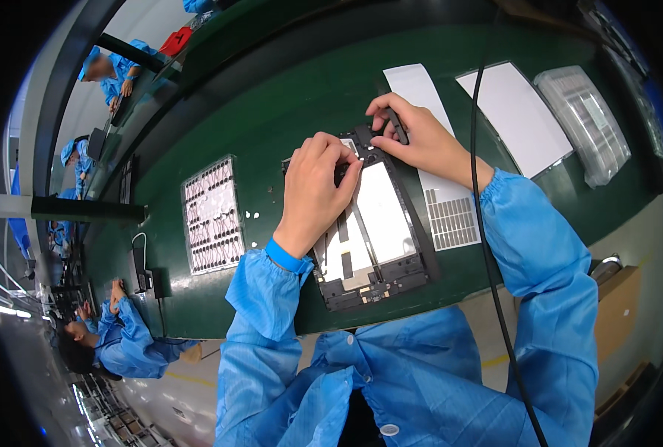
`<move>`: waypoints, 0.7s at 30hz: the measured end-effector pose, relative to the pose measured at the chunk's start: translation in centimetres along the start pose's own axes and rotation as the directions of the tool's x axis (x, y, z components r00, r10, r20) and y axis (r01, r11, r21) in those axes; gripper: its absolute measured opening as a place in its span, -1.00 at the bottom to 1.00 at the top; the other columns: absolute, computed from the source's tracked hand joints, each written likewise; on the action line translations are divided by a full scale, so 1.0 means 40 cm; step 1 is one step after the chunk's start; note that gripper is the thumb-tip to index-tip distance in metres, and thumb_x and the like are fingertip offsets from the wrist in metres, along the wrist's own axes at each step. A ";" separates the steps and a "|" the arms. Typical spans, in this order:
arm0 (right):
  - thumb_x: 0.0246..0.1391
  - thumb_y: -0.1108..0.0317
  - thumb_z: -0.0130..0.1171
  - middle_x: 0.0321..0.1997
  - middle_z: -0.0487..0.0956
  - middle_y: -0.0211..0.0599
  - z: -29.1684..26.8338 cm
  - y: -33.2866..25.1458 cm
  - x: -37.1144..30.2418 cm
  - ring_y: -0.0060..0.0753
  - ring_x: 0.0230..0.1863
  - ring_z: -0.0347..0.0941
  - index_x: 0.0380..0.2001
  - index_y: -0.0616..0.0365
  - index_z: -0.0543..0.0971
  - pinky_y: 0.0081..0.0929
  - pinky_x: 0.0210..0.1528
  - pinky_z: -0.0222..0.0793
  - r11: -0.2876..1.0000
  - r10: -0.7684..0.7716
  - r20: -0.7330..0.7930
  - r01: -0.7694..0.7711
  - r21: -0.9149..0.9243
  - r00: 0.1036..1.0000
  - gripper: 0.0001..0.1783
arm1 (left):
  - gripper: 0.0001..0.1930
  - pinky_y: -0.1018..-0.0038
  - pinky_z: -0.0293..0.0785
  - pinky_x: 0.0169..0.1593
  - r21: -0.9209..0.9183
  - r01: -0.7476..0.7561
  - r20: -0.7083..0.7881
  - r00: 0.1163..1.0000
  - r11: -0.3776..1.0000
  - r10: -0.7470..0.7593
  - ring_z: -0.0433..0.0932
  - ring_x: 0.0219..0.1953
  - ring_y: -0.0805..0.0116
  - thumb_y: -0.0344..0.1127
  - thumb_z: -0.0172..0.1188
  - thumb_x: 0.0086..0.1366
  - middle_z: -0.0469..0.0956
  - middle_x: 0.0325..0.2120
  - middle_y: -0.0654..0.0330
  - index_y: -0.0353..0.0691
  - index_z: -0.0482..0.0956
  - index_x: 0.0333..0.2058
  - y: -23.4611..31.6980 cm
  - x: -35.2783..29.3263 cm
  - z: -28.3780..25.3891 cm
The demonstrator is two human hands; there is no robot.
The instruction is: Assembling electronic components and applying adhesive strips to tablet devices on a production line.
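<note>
An opened tablet body (382,216) with a white inner panel and black frame lies on the green bench in front of me. Over its upper left part is my left hand (318,182), thumb and fingertips pinched together. Whatever it pinches is too small and hidden to name. My right hand (428,145) is at the tablet's upper right corner, its fingers curled round a slim black tool (398,127). The thumb reaches down toward the small dark parts on the tablet's top edge. A blue band (287,257) circles my left wrist.
Left of the tablet is a clear tray (214,216) with rows of small dark wired parts; white scraps (253,215) lie beside it. To the right are a label sheet (453,223), a white sheet (516,112) and stacked clear trays (585,123). A black cable (482,216) hangs across. Several co-workers sit leftward.
</note>
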State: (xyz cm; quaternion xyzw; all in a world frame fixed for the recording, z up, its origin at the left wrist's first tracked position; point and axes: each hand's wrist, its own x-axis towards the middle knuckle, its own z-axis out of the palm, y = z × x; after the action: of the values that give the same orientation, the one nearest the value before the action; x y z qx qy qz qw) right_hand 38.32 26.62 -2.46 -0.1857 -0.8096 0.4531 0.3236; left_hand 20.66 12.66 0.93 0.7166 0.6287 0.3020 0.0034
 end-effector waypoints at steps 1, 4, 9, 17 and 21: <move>0.10 0.44 0.36 -0.25 0.59 -0.31 0.000 0.002 0.000 -0.43 -0.32 0.52 0.01 0.12 0.46 -0.50 -0.24 0.42 1.000 -0.016 -0.002 0.016 -0.010 1.000 -0.58 | -0.87 0.32 0.41 -0.16 -0.014 -0.006 -0.015 1.000 1.000 0.005 0.51 -0.26 0.18 -0.39 0.37 0.19 0.52 -0.29 0.17 -0.26 0.59 -0.38 -0.002 0.000 0.006; 0.13 0.43 0.33 -0.26 0.60 -0.32 -0.007 0.009 0.000 -0.40 -0.30 0.53 0.01 0.12 0.47 -0.50 -0.23 0.42 1.000 -0.011 -0.003 0.011 0.011 1.000 -0.61 | -0.87 0.33 0.43 -0.18 -0.022 -0.021 -0.037 0.999 1.000 0.020 0.51 -0.28 0.20 -0.40 0.37 0.18 0.52 -0.31 0.17 -0.26 0.59 -0.37 0.002 0.003 0.015; 0.14 0.39 0.35 -0.27 0.57 -0.35 0.004 0.015 -0.004 -0.46 -0.32 0.50 0.05 0.10 0.46 -0.52 -0.24 0.41 0.984 0.078 0.013 -0.079 0.163 0.997 -0.56 | -0.87 0.34 0.45 -0.19 -0.025 0.007 -0.037 0.999 1.000 -0.008 0.52 -0.28 0.21 -0.41 0.37 0.17 0.52 -0.31 0.18 -0.27 0.59 -0.38 0.002 0.002 0.019; 0.09 0.35 0.42 -0.31 0.39 -0.51 0.011 0.000 -0.004 -0.63 -0.30 0.34 0.15 0.07 0.39 -0.60 -0.25 0.28 0.983 0.152 0.095 -0.161 0.090 0.984 -0.41 | -0.87 0.25 0.41 -0.13 -0.104 0.030 -0.031 0.999 0.994 -0.033 0.50 -0.20 0.12 -0.38 0.37 0.18 0.51 -0.29 0.17 -0.26 0.60 -0.36 -0.001 -0.008 0.019; 0.08 0.31 0.44 -0.32 0.39 -0.50 -0.017 -0.011 0.032 -0.61 -0.32 0.34 0.12 0.06 0.39 -0.59 -0.28 0.27 0.983 0.165 0.197 -0.177 0.044 0.966 -0.41 | -0.86 0.25 0.41 -0.12 -0.095 -0.014 -0.027 1.000 0.995 0.011 0.50 -0.20 0.13 -0.38 0.38 0.19 0.52 -0.28 0.17 -0.26 0.61 -0.34 -0.004 -0.009 0.020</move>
State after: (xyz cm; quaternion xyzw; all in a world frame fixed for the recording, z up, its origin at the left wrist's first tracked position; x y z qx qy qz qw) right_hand 37.88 27.56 -1.38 -0.2000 -0.8039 0.5197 0.2091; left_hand 20.88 12.69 0.05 0.7155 0.6092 0.3409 0.0273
